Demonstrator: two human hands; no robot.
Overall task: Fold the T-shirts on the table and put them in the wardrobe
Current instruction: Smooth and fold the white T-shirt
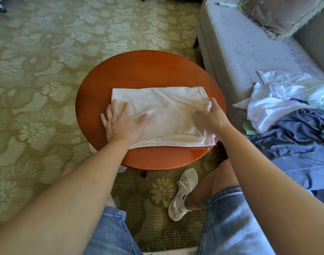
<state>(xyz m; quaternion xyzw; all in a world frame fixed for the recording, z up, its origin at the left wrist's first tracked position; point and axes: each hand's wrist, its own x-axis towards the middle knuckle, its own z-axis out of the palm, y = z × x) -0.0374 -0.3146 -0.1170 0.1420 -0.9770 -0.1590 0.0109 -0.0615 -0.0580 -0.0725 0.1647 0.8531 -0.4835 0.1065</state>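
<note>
Head view. Shows a round red-brown table [148,70] at centre, standing on a patterned green carpet [47,52].

On the table's middle, a white T-shirt [163,115], folded into a long rectangle. Collar end toward the table's right side, one hem corner reaching the table's near right rim.

At the table's left side, the left hand [122,124], laid flat on the T-shirt's left end. Fingers straight and spread, little finger off the cloth on the bare wood.

At the table's right side, the right hand [212,118], fingers straight and spread over the T-shirt's collar end, thumb stretched toward the table's middle. Hard to tell whether pressing the cloth or just above it.

Right of the table, a grey sofa [240,43] with a loose pile of white, pale green and blue clothes [286,111] on its near end, apart from the T-shirt. Farther back from the table, a fringed cushion [279,13] on the sofa.

Below the table's near rim, denim shorts [227,218] and a pale sneaker [183,194] on the carpet.
</note>
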